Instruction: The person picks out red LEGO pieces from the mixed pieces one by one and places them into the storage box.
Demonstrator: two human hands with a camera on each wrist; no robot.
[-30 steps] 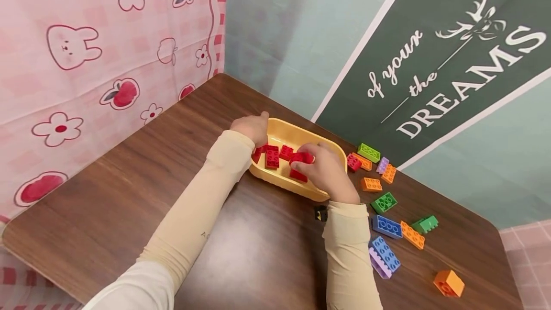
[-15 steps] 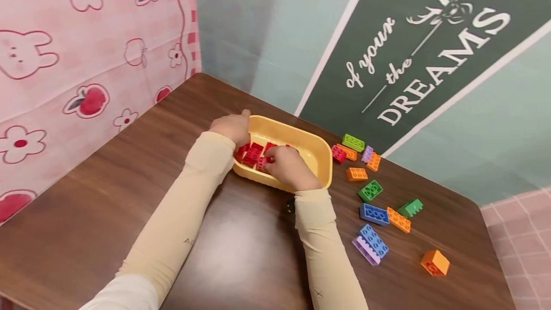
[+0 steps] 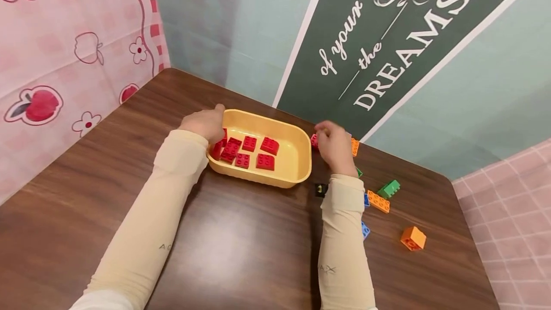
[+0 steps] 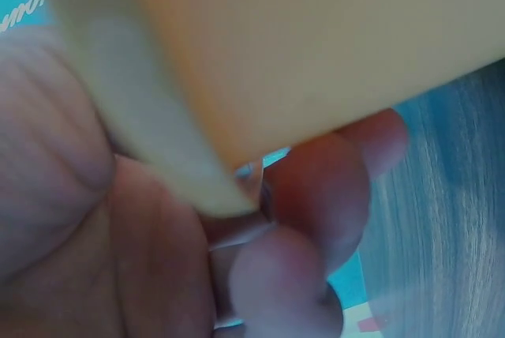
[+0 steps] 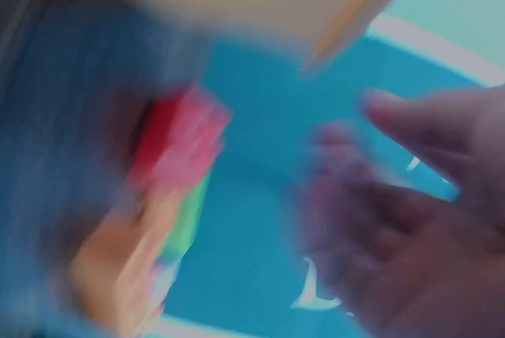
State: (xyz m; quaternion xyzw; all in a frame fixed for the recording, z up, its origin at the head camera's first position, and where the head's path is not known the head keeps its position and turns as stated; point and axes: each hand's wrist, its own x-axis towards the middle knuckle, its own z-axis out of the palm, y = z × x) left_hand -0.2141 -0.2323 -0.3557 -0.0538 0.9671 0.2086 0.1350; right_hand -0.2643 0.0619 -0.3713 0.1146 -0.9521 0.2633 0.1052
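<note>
A yellow plastic bin [image 3: 300, 159] holds several red toy building bricks [image 3: 265, 161], mostly lying studs up at its left and middle. My left hand [image 3: 203, 124] grips the bin's left end; in the left wrist view its fingers [image 4: 319, 196] curl under the rim. Beyond the bin's right end, my right hand [image 3: 336, 149] hovers empty above the loose bricks. Close by its fingers lies a red brick [image 3: 314, 141] on the table. The right wrist view, blurred by motion, shows that red brick [image 5: 177, 137] apart from the loosely spread fingers.
Right of the bin lie orange bricks [image 3: 413, 238], a green brick [image 3: 389, 189] and an orange flat brick [image 3: 379, 201]. Blue bricks [image 3: 365, 230] are partly hidden by the right forearm. A small black piece [image 3: 320, 190] sits near the bin's front right corner. A wall hanging stands behind.
My right hand has let go of a small red brick inside the bin and moved right, out over the loose bricks. The left hand stays on the bin. The head view has turned right.
</note>
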